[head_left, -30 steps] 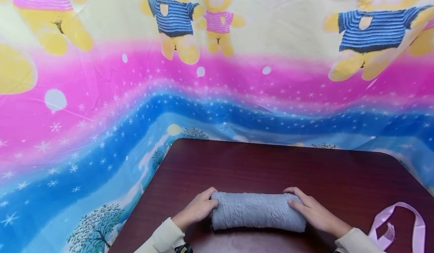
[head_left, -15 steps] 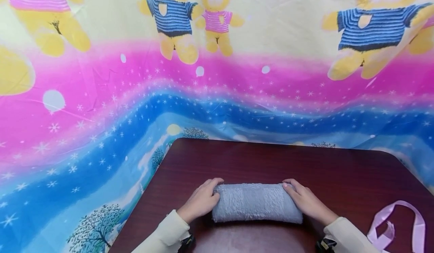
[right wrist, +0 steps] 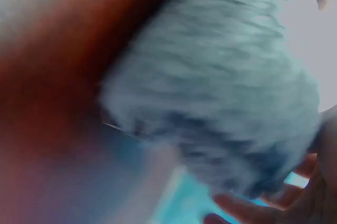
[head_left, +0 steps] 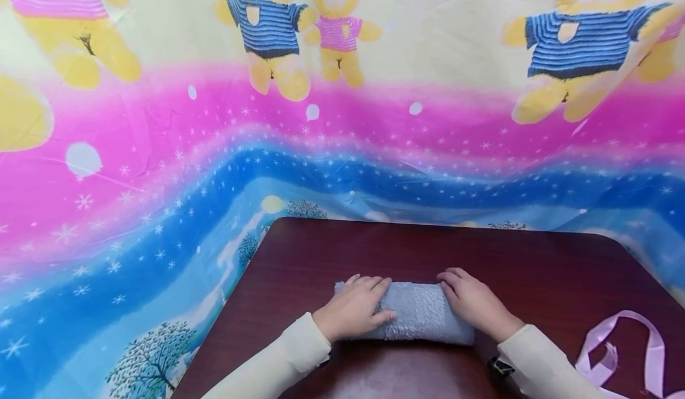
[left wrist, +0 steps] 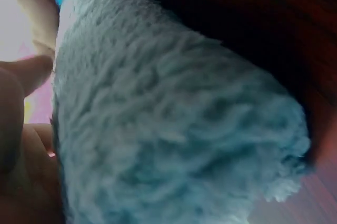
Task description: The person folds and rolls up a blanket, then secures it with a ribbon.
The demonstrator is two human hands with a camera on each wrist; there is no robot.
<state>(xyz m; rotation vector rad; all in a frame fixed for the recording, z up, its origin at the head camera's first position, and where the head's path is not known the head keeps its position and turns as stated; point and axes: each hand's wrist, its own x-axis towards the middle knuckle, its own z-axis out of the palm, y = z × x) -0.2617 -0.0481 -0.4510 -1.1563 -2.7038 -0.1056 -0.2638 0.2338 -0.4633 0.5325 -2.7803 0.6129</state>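
One fuzzy grey roll (head_left: 417, 307), low in the middle

The roll is on one brown table (head_left: 407, 250). My left hand (head_left: 350, 311) rests over its left part, fingers stretched out. My right hand (head_left: 478, 305) holds its right end, fingers bent over the far edge. My two hands are apart, with the roll's middle showing between them. One pink ribbon (head_left: 655, 357) is at the lower right. One bear cloth (head_left: 214, 119) fills the top.

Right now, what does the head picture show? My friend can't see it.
A person's left hand rests on a fuzzy gray roll and the right hand touches its right end, on a dark reddish table. A pink ribbon lies at right; teddy-bear cloth hangs behind.
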